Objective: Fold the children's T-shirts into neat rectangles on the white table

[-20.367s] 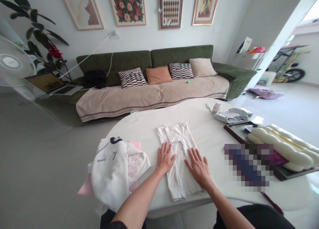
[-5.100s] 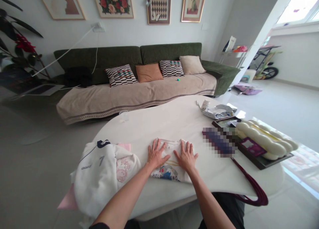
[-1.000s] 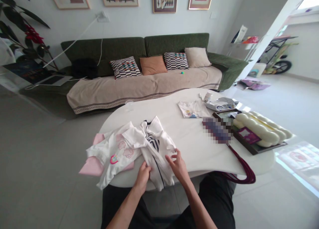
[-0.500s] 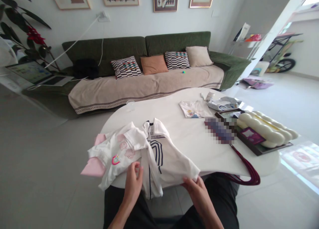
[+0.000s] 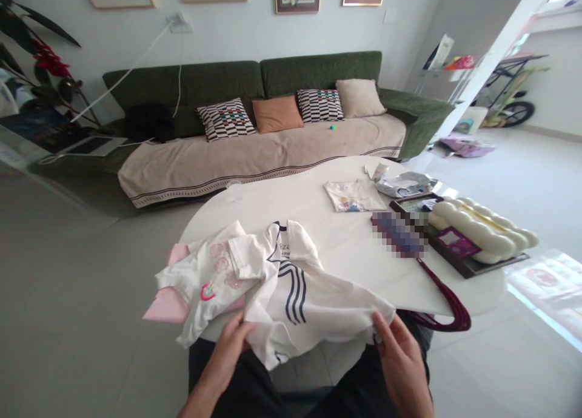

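My right hand pinches one corner of the white shirt with navy stripes, and my left hand closes on its other side, holding it up at the edge of the white table, beside a white top with pink prints. Keeping the cloth taut between both hands lets it hang evenly.

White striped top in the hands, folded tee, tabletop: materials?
The white striped top looks like matte, soft cotton-type knit: it drapes and creases loosely. The folded printed T-shirt looks like similar matte fabric; fibre can't be confirmed. The white tabletop is smooth with a light sheen, possibly laminate or stone; the look doesn't settle which.
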Tool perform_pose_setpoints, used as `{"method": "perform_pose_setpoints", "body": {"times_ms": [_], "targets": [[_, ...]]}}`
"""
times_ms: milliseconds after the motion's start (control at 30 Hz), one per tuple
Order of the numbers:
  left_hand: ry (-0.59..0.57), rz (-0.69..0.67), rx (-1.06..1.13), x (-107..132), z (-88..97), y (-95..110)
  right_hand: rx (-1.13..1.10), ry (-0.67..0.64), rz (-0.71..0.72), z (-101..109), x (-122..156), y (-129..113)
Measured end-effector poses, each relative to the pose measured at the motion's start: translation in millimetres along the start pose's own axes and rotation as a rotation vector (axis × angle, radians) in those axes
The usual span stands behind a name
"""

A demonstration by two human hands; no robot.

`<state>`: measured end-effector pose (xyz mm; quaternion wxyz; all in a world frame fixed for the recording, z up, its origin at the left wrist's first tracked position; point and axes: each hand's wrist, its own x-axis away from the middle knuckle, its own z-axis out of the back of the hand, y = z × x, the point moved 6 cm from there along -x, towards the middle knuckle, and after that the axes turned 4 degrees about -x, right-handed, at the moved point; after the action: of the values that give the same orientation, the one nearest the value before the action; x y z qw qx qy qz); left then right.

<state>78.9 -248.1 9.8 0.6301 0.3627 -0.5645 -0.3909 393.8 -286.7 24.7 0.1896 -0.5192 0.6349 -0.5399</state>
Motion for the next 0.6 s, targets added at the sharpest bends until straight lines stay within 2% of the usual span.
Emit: {"method": "perform_pose_setpoints", "body": {"times_ms": [67,133,233,333,433,500,600], "targets": [[0.054,0.071,0.256,1,27.8,21,-0.044,0.041,0.034,8,-2,-22],[0.137,0.103,0.406,4,49.7,34,-0.059,0.07,0.057,11,0,-39],[0.279,0.174,0.423,9,66.6,30,0.003,0.045,0.094,5,6,-55],[0.389,0.245,0.39,13,69.2,14,0.047,-0.041,0.098,-1,7,-58],[0.345,0.285,0.477,13,61.0,6,0.044,-0.109,0.094,1,3,-57],[0.34,0.276,0.55,13,58.2,10,0.084,-0.104,0.101,7,1,-58],[0.366,0.188,0.626,14,59.4,26,0.269,-0.073,0.138,15,0,-63]]}}
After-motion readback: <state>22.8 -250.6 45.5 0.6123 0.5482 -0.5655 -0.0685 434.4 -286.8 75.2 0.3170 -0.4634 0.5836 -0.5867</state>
